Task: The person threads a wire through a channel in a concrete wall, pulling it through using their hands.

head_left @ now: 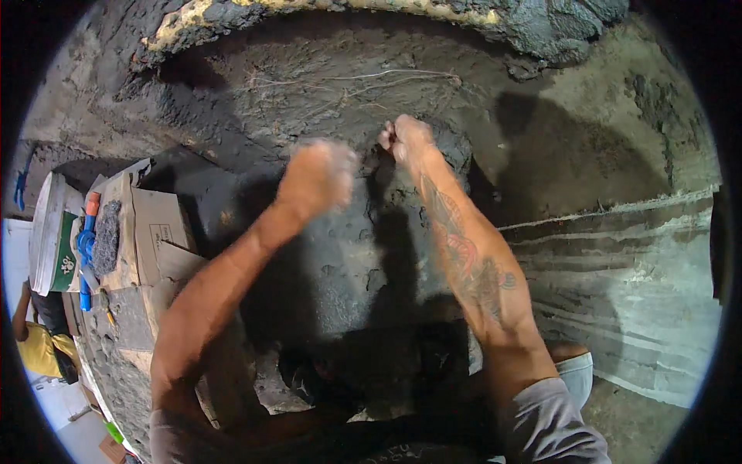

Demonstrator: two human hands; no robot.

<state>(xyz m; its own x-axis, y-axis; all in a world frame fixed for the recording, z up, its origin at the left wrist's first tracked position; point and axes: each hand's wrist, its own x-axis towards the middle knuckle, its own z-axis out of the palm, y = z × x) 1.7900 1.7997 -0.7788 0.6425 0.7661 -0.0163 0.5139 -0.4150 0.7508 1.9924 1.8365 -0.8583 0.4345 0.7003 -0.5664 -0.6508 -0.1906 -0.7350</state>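
My left hand [317, 178] is raised over a dark grey, wet-looking slab [348, 267], its fingers smeared by motion. To its right and a little farther off is my right hand [408, 138], fingers curled closed; whether anything is in them is hidden. A rough grey lump of clay-like or mortar-like material [454, 147] lies just beside and beyond my right hand. Beyond both hands, thin pale strands like wire or fibre [355, 83] lie on the rough grey surface.
A thick, mud-coated yellowish edge [325, 6] curves across the far side. On the left stand a cardboard box [158, 224], a white-and-green bucket [58, 232], a blue tool [83, 246] and grey steel wool [107, 241]. A person in yellow [42, 348] is far left. A streaked grey panel [618, 286] stands right.
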